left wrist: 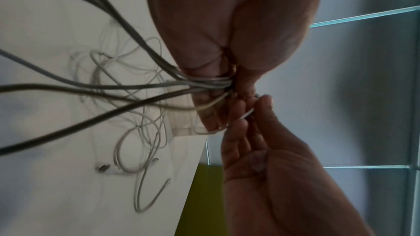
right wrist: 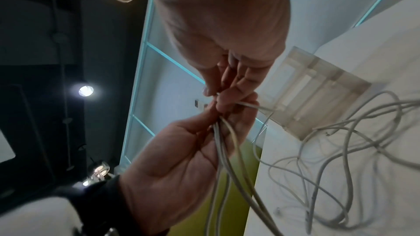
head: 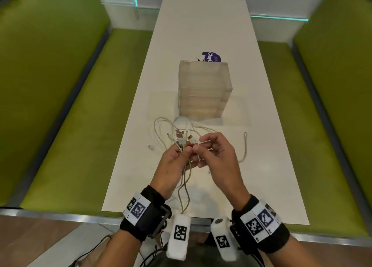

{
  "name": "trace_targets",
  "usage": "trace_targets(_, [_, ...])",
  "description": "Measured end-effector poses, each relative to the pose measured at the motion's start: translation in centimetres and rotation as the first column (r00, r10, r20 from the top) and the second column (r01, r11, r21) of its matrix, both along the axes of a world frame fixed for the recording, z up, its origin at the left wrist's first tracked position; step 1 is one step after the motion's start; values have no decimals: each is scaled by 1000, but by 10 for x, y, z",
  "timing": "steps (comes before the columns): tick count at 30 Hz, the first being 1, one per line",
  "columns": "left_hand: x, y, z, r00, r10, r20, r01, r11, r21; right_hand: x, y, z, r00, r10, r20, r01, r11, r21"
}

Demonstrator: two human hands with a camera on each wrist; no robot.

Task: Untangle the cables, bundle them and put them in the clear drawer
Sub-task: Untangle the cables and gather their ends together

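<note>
Several white and grey cables [head: 181,140] lie tangled on the white table [head: 271,166], just in front of the clear drawer unit [head: 204,89]. My left hand [head: 177,160] grips a bunch of these cables [left wrist: 204,82] near their plug ends, which stick up above the fingers. My right hand [head: 209,148] meets it from the right and pinches one thin white cable [right wrist: 247,105] between thumb and fingertips. Loose strands hang down from the left hand toward the table edge. The drawer unit [right wrist: 318,92] stands upright with its drawers pushed in.
A purple round sticker [head: 211,57] lies on the table behind the drawer unit. A single cable [head: 244,148] curves on the table to the right of my hands. Green bench seats [head: 70,125] run along both sides of the table.
</note>
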State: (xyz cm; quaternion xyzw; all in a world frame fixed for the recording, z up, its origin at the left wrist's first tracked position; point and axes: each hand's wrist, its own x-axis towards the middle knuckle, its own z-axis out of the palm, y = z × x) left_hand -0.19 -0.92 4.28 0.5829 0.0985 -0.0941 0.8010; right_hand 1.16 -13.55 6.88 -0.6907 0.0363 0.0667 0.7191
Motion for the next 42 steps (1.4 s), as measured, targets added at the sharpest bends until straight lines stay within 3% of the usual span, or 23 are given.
trace_targets(4, [-5, 2, 1, 1000, 20, -24, -22, 997, -79, 2, 2, -4, 996, 41, -80, -42, 999, -13])
trace_targets(8, [-5, 7, 3, 998, 57, -9, -58, 985, -163, 5, -5, -3, 963, 229, -145, -238, 970, -52])
trace_targets(10, [-3, 11, 6, 993, 115, -7, -114, 969, -218, 5, -10, -7, 910, 374, -178, -401, 902, -158])
trace_targets(13, [3, 26, 13, 971, 239, 12, -221, 918, -330, 8, -18, -22, 807, 550, -215, -586, 698, -413])
trace_targets(16, [8, 48, 21, 937, 347, 50, -300, 867, -398, 18, -23, -37, 815, 538, -216, -557, 626, -545])
trace_targets(20, [5, 66, 25, 911, 406, 67, -357, 861, -363, 32, -19, -41, 832, 530, -167, -531, 668, -522])
trace_targets(22, [2, 69, 21, 910, 411, 63, -378, 881, -284, 33, -16, -30, 846, 523, -100, -506, 733, -455])
trace_targets(24, [0, 65, 15, 931, 363, 49, -351, 922, -165, 32, -13, -13, 860, 511, 1, -478, 805, -353])
trace_targets(28, [-5, 37, 14, 989, 134, 56, -140, 982, 124, 29, -3, 8, 845, 531, 65, -504, 831, -238])
trace_targets(32, [-8, 25, 20, 997, 10, 78, -19, 993, 114, 30, -1, 10, 903, 428, 43, -411, 888, -206])
trace_targets(34, [-6, 27, 20, 996, 13, 93, -29, 985, 168, 30, -3, 9, 908, 417, 28, -402, 891, -213])
trace_targets(36, [-4, 30, 19, 992, 63, 105, -85, 972, 218, 28, -6, 7, 897, 442, -13, -431, 868, -248])
trace_targets(38, [-3, 35, 21, 986, 125, 111, -143, 975, 169, 30, -9, 0, 884, 467, -21, -442, 819, -365])
trace_targets(42, [-6, 49, 36, 971, 210, 113, -213, 977, 17, 50, -13, -29, 823, 568, -32, -454, 621, -640])
